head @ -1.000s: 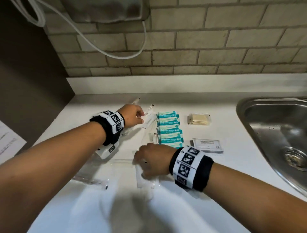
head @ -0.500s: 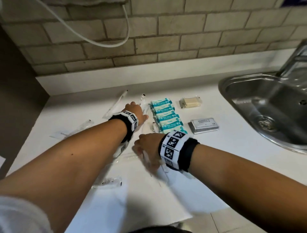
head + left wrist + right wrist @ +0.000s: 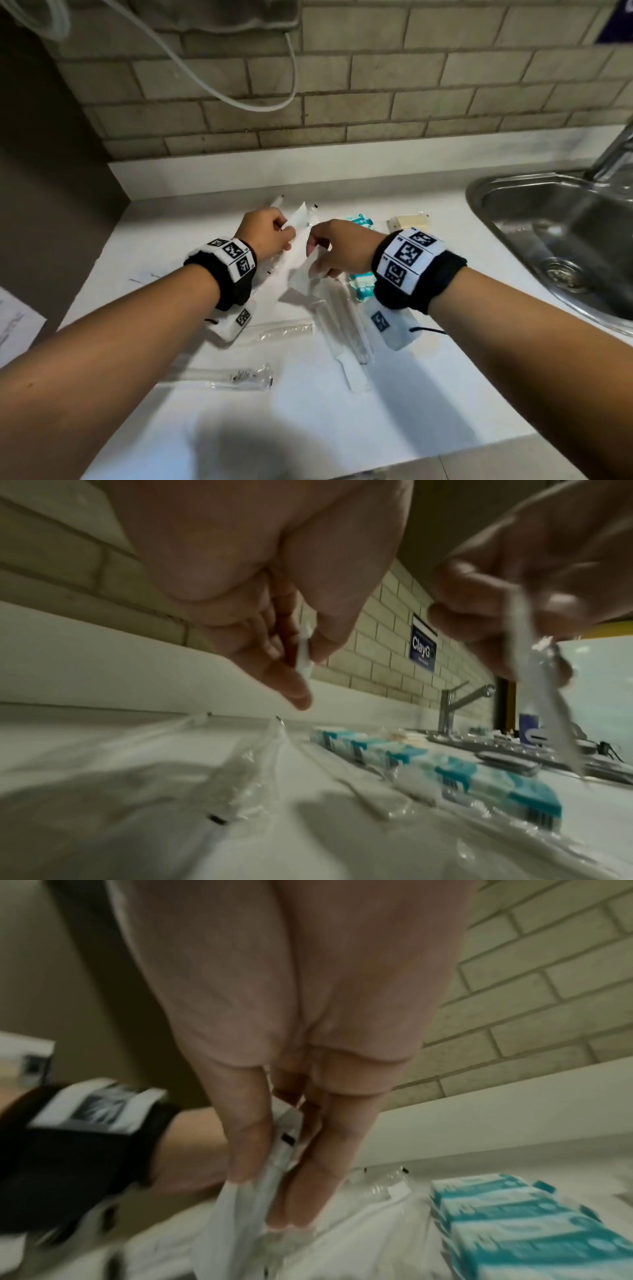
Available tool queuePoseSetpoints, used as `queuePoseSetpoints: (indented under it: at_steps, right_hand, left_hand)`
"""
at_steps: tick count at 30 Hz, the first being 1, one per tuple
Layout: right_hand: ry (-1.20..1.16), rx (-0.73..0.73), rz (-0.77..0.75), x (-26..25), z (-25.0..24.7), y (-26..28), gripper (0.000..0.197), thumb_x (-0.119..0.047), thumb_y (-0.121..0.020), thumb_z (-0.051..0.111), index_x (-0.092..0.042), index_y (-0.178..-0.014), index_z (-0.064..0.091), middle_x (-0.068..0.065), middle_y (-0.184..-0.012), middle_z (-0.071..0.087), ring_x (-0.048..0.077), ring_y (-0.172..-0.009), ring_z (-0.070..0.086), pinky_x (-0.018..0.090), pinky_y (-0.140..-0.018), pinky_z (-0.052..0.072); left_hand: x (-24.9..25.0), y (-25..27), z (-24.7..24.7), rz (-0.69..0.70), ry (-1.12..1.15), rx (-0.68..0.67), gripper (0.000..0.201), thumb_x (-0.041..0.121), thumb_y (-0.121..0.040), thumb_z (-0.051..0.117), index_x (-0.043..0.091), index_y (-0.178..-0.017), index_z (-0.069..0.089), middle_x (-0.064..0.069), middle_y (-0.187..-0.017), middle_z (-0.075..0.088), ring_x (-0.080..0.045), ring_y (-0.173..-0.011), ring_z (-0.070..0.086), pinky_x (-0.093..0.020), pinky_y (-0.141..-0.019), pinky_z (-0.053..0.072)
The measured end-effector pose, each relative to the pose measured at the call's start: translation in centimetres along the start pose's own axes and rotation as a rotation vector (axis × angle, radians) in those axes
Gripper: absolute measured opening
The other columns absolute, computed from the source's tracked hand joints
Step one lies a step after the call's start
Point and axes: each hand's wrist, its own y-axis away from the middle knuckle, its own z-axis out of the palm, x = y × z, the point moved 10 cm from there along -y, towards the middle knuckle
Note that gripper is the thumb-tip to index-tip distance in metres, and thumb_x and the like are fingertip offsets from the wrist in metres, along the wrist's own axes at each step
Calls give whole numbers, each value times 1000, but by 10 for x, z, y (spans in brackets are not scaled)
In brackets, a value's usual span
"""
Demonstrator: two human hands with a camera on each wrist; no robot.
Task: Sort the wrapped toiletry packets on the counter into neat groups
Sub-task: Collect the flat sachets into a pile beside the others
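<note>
Clear-wrapped toiletry packets lie across the white counter point(image 3: 428, 387), with a row of teal-and-white boxed packets point(image 3: 455, 772) lined up near the back beside a small cream packet point(image 3: 409, 222). Both hands are raised just above the counter, close together. The left hand point(image 3: 265, 234) pinches a thin white packet point(image 3: 297, 219) between thumb and curled fingers. The right hand point(image 3: 339, 246) pinches a long clear plastic packet point(image 3: 274, 1153) that hangs down from its fingertips point(image 3: 246, 1158) toward the counter. A wrapped comb point(image 3: 286, 331) and a wrapped toothbrush point(image 3: 239, 375) rest nearer the person. A steel sink point(image 3: 561, 233) sits to the right.
</note>
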Motion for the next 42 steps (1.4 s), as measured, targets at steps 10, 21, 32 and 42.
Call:
queuePoseSetpoints:
  at_steps: [10, 21, 32, 42]
  right_hand:
    - [15, 210, -177, -54, -42, -22, 30, -12, -78, 74, -18, -100, 54, 2, -86, 58, 13, -65, 53, 24, -57, 45]
    - [94, 301, -354, -94, -27, -36, 26, -21, -87, 51, -28, -70, 32, 4, -101, 71, 24, -99, 61, 38, -109, 26]
    - [59, 54, -316, -91, 13, -44, 38, 0, -72, 74, -14, -92, 45, -3, -62, 45, 15, -54, 43, 24, -52, 37]
    - [-62, 38, -290, -91, 23, -60, 57, -3, -67, 84, -14, -111, 48, 0, -93, 55, 16, -67, 50, 34, -72, 49]
  left_hand:
    - [-19, 28, -47, 98, 86, 18, 14, 10, -88, 67, 19, -97, 75, 9, -100, 57, -16, -109, 52, -29, -101, 38]
    - [-36, 60, -74, -73, 419, -52, 34, -3, -99, 43, 13, -109, 72, -11, -99, 71, -13, -61, 69, -19, -59, 57]
    - [-44, 65, -92, -159, 653, -76, 33, 7, -96, 33, 1, -87, 65, -17, -81, 67, -29, -68, 69, -25, -56, 57]
    - [-65, 59, -95, -173, 473, -91, 29, -11, -87, 39, 9, -94, 58, -10, -82, 59, -20, -57, 64, -25, -43, 47]
